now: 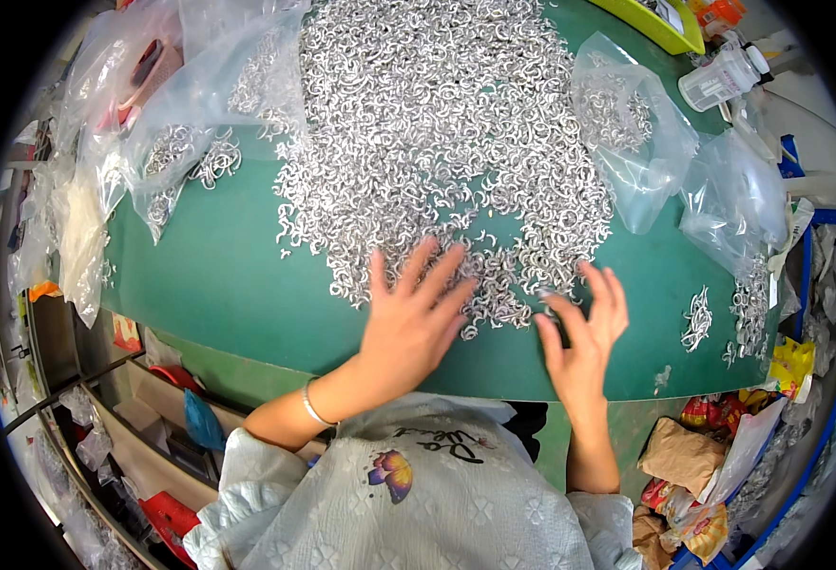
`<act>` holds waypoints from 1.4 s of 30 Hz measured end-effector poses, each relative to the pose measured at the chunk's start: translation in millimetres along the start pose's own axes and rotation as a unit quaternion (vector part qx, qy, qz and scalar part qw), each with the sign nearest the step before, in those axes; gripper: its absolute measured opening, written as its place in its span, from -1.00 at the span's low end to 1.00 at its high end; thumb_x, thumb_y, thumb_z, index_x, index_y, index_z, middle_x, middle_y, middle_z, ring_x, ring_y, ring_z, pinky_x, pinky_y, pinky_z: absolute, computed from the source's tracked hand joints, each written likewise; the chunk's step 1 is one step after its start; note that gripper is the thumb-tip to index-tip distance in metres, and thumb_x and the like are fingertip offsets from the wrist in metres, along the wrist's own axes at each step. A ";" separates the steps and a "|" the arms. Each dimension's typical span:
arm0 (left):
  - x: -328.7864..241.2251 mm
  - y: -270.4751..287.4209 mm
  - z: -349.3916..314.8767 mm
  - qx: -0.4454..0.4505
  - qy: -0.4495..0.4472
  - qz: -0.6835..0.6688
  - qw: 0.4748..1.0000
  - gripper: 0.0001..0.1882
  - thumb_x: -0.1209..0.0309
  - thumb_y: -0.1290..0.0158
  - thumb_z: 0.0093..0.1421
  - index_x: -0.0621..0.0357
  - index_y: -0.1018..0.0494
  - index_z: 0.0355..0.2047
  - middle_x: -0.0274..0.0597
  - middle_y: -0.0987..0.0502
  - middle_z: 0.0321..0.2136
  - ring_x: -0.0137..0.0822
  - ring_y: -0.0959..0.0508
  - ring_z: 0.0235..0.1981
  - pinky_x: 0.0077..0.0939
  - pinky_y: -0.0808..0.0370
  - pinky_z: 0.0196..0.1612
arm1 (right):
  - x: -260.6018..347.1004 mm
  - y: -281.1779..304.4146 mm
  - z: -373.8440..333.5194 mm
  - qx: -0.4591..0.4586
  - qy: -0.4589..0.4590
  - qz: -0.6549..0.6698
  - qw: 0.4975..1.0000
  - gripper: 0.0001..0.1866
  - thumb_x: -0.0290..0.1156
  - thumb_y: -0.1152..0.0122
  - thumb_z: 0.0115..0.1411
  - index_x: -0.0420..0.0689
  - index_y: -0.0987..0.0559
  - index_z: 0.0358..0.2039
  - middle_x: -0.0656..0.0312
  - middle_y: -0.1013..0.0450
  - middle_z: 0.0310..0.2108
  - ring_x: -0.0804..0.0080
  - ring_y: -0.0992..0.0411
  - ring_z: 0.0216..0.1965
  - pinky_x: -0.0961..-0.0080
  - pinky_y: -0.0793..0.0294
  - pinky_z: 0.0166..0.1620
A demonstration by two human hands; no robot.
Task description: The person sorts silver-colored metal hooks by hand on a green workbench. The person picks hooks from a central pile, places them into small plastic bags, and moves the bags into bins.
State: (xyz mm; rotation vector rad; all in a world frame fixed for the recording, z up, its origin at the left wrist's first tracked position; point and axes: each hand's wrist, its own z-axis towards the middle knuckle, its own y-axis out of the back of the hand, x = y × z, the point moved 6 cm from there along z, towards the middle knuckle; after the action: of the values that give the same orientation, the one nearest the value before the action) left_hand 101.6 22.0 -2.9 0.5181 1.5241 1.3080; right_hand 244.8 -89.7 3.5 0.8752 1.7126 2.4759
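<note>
A large heap of small silvery C-shaped metal pieces (437,104) spreads over the green tabletop (218,275). At its near edge my left hand (406,328) lies palm down, fingers spread over the pieces and slightly blurred; a bracelet (313,404) circles that wrist. To the right, my right hand (584,347) hovers by the heap's near right edge, thumb and fingers apart. Its index fingertip is close to a few loose pieces, and whether it touches one I cannot tell. Between the hands, a thin band of pieces lies on the table.
Clear plastic bags holding similar pieces lie left (166,152) and right (627,123) of the heap. Small separate piles (696,318) sit at the right edge. A plastic jar (717,84) and a yellow-green tray (655,21) stand at the far right. Open drawers (152,418) lie below left.
</note>
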 end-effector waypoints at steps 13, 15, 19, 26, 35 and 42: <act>-16.3 8.4 1.5 -0.052 0.097 -0.507 0.855 -0.58 0.60 -0.14 -0.02 0.28 -0.42 -0.09 -0.13 -0.48 -0.41 -0.31 -0.47 -0.38 -0.54 -0.40 -0.30 | 26.8 -22.3 -30.7 0.074 -0.243 0.793 0.554 -0.71 -0.47 -0.01 0.17 -0.29 -0.40 -0.10 0.14 -0.30 -0.06 0.41 -0.27 -0.03 0.48 -0.22 -0.01; -28.8 18.2 7.3 -0.059 0.043 -0.448 0.891 -0.63 0.62 -0.13 -0.01 0.30 -0.45 -0.13 -0.16 -0.48 -0.49 -0.37 -0.46 -0.51 -0.58 -0.42 -0.43 | 29.9 -24.3 -31.2 0.086 -0.242 0.795 0.549 -0.72 -0.47 0.00 0.18 -0.27 -0.40 -0.10 0.17 -0.32 -0.07 0.43 -0.27 -0.04 0.48 -0.22 0.00; -36.7 15.0 2.8 -0.145 -0.003 -0.383 0.912 -0.73 0.68 -0.07 0.02 0.30 -0.50 -0.22 -0.10 -0.54 -0.48 -0.41 -0.51 -0.60 -0.63 -0.45 -0.53 | 31.8 -32.3 -35.4 0.121 -0.275 0.799 0.520 -0.76 -0.46 0.01 0.21 -0.24 -0.40 -0.11 0.22 -0.33 -0.10 0.48 -0.27 -0.06 0.47 -0.22 0.00; -46.3 22.5 10.3 -0.171 -0.037 -0.315 0.933 -0.75 0.69 -0.07 0.02 0.30 -0.51 -0.25 -0.05 -0.56 -0.45 -0.37 -0.56 -0.55 -0.61 -0.50 -0.47 | 31.6 -27.8 -25.9 0.106 -0.231 0.771 0.584 -0.76 -0.49 0.03 0.24 -0.21 -0.39 -0.08 0.26 -0.35 -0.13 0.52 -0.27 -0.05 0.51 -0.25 0.04; -12.0 21.2 9.8 -0.116 0.108 -0.406 0.900 -0.70 0.66 -0.06 0.05 0.34 -0.44 -0.15 -0.03 -0.54 -0.35 -0.32 -0.56 -0.39 -0.56 -0.49 -0.35 | -35.4 36.6 39.0 0.110 -0.149 0.650 0.737 -0.95 -0.44 -0.14 0.16 -0.10 -0.46 -0.38 0.30 -0.37 -0.19 0.60 -0.29 -0.13 0.61 -0.29 -0.06; 57.5 25.1 -87.4 -0.207 0.229 -0.178 0.934 -0.69 0.53 -0.01 0.14 0.32 -0.37 -0.09 -0.01 -0.44 -0.23 -0.17 -0.49 -0.27 -0.48 -0.44 -0.22 | -258.4 161.6 183.4 -0.213 -0.040 -0.174 0.961 -0.77 -0.32 -0.27 -0.05 -0.17 -0.43 -0.54 0.04 -0.40 -0.11 0.05 -0.30 -0.07 0.20 -0.26 -0.04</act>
State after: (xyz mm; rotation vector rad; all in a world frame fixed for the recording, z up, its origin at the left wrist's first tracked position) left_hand -4.5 36.5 -13.1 -0.3463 1.5505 1.4607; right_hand 593.0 -77.1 75.6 0.5655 1.1190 2.3851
